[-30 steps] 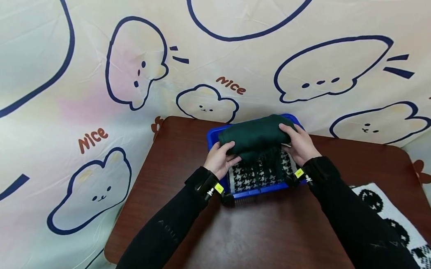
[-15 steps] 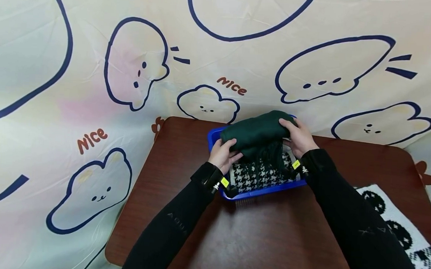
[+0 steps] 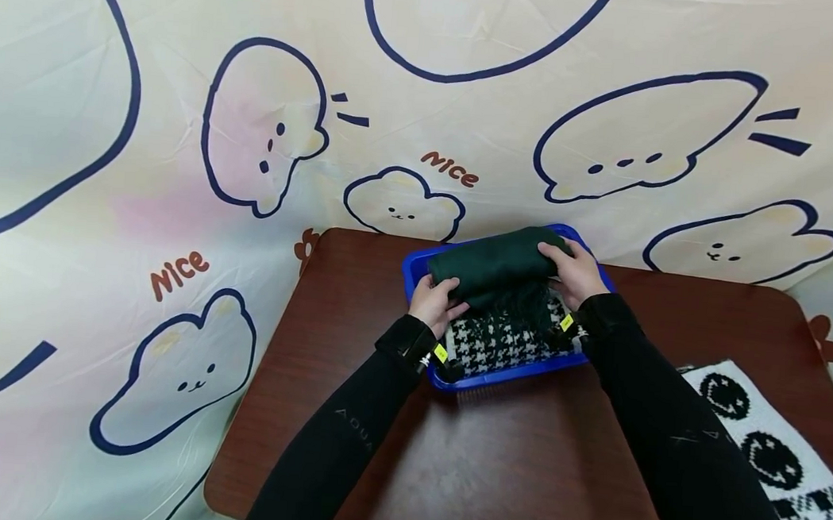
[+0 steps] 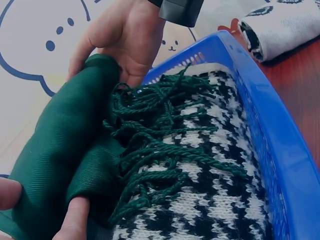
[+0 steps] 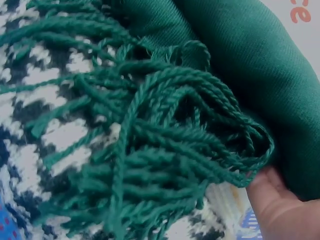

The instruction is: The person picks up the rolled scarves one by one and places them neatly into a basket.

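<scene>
A dark green scarf [image 3: 498, 261], folded into a thick roll with twisted fringe [image 4: 165, 150], lies across the back of a blue plastic basket [image 3: 502, 375]. My left hand [image 3: 434, 302] holds the roll's left end, thumb on top and a finger tucked under it. At the other end my right hand [image 3: 575, 271] grips the scarf, thumb over the top and fingers beneath. Under the fringe, a black-and-white houndstooth knit [image 4: 210, 195] lies folded in the basket. In the right wrist view, tangled fringe [image 5: 175, 125] covers much of this knit.
The basket stands near the far edge of a brown wooden table [image 3: 490, 463]. A white knit with black smiley faces and checks [image 3: 770, 456] lies at the right, partly behind my right sleeve. A printed cloth [image 3: 398, 92] hangs directly behind the table.
The green roll rose slightly, then came down lower and flatter over the basket, baring more of its back rim. Both hands stay on its ends.
</scene>
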`<state>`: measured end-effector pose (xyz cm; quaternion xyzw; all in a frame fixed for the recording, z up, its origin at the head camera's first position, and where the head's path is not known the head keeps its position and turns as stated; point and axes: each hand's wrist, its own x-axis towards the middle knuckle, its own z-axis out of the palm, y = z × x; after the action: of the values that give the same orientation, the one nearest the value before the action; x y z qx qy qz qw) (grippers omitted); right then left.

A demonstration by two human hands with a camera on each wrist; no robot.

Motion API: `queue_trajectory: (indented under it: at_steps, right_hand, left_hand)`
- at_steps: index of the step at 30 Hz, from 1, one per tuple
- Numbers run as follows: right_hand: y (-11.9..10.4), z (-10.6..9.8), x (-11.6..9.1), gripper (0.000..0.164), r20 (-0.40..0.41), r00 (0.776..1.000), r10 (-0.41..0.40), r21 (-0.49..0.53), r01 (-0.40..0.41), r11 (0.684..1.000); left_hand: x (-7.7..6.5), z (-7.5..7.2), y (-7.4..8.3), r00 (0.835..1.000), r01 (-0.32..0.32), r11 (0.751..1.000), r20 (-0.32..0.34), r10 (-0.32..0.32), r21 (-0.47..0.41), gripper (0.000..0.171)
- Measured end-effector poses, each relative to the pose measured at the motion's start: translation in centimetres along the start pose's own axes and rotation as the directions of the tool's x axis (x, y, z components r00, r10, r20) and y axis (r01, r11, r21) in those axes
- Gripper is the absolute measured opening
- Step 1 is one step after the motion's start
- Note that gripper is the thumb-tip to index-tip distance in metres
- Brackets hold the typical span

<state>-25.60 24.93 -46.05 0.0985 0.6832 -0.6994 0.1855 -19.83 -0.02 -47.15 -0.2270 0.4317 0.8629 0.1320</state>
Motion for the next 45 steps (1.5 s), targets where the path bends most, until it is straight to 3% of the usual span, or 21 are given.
queue_trajectory:
  at_steps: [9,25,34,45]
  right_hand:
    - [1.0,-0.2,-0.1,0.084,-0.029,1.0,-0.006,-0.085,0.003,0.996]
    - [0.3,-1.5,1.7,0.082,-0.079,0.994,-0.075,-0.28,0.05,0.959]
    - [-0.2,-2.4,1.2,0.084,0.01,0.998,-0.055,-0.302,0.055,0.952]
    - [-2.0,-4.3,1.2,0.098,0.084,0.996,-0.008,-0.289,0.032,0.957]
  left_hand:
    - [-0.1,0.0,-0.5,1.0,-0.009,0.998,-0.017,0.01,0.066,0.069]
    - [-0.3,0.9,-1.1,0.998,-0.031,0.985,-0.044,0.039,0.17,0.068]
    - [-0.8,0.6,-0.9,0.999,-0.046,0.98,-0.017,0.05,0.196,0.068]
    - [-2.2,0.3,-0.6,0.998,-0.003,0.99,-0.064,0.011,0.138,0.08]
